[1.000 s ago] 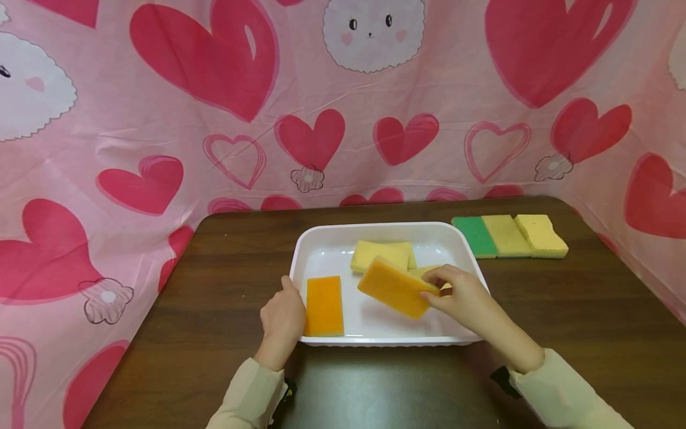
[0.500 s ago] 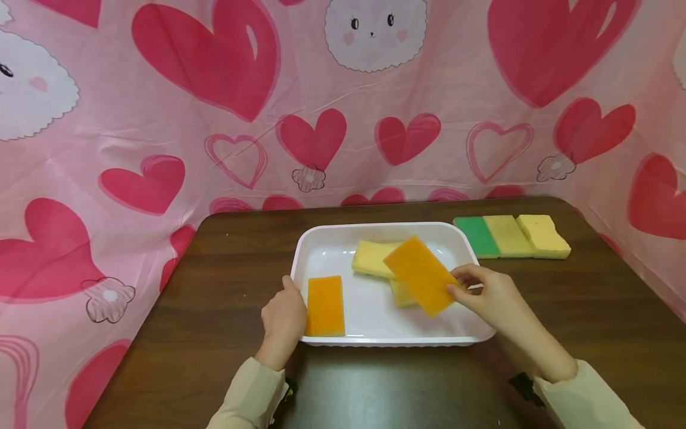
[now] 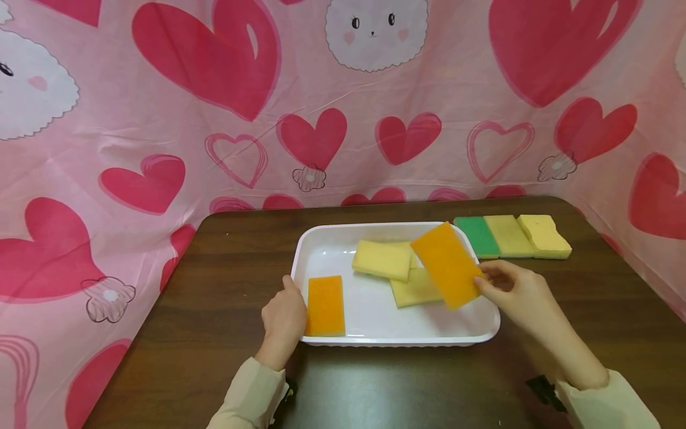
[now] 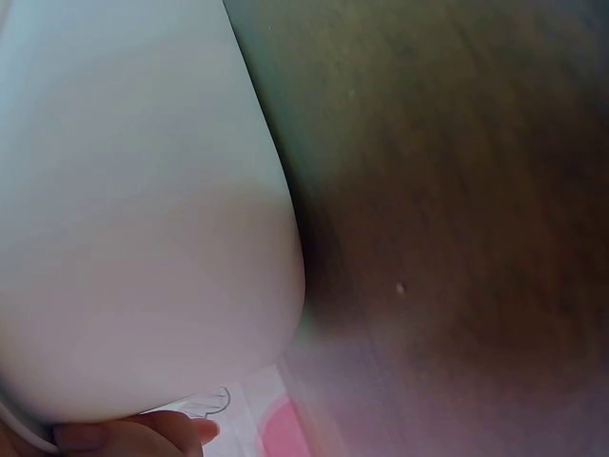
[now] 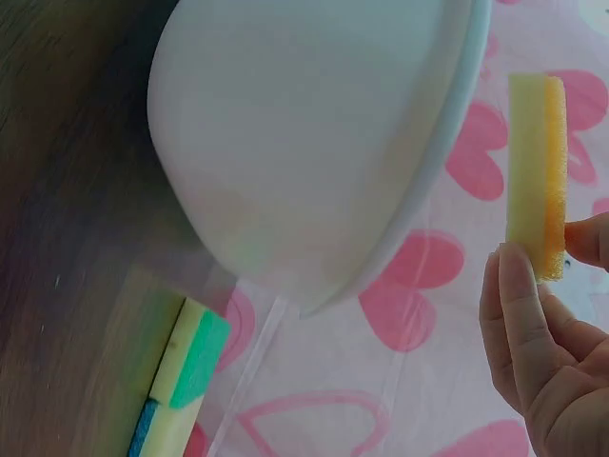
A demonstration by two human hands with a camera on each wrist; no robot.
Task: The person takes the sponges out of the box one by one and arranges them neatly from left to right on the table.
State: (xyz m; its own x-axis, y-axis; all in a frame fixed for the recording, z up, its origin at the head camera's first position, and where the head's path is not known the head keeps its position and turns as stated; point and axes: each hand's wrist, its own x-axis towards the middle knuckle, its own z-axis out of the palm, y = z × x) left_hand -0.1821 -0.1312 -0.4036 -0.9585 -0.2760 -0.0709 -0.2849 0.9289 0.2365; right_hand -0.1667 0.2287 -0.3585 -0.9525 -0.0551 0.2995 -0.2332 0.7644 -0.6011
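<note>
My right hand (image 3: 527,298) pinches a sponge (image 3: 446,265) at its lower right corner, fingers on one face and thumb on the other. Its orange side faces me in the head view; edge-on in the right wrist view, the sponge (image 5: 533,171) shows a pale yellow layer too. It is held above the right end of a white tray (image 3: 396,341). My left hand (image 3: 284,319) grips the tray's left rim near the front corner. Inside the tray, an orange-topped sponge (image 3: 326,305) lies at the left, and several yellow-topped sponges (image 3: 380,259) overlap towards the right.
Behind the tray's right end, a green-topped sponge (image 3: 476,237), a yellow-topped one (image 3: 508,236) and a wavy-edged yellow one (image 3: 543,236) sit side by side on the dark wooden table (image 3: 225,268). A pink heart-print cloth (image 3: 370,155) hangs around the table's back and sides.
My right hand has carried the orange sponge rightward, turning it more upright, from over the tray's middle to its right end. The yellow sponges beneath show more. My left hand stays put.
</note>
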